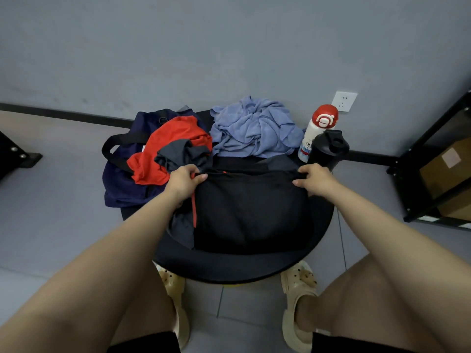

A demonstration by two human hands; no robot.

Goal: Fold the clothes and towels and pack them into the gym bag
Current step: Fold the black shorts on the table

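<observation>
Black garment's (pixel 251 212) shape indistinct on dark table (pixel 229 266)

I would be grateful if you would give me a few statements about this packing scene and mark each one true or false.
1. Both hands, left and right, grip the black garment with the red stripe. True.
2. The crumpled lavender-blue towel is folded flat. False: it lies in a rumpled heap.
3. The red and grey shirt lies partly on the navy gym bag. True.
4. The black shaker bottle lies on its side. False: it stands upright beside the white bottle with the red cap.
5. The round black table carries the garment. True.
</observation>
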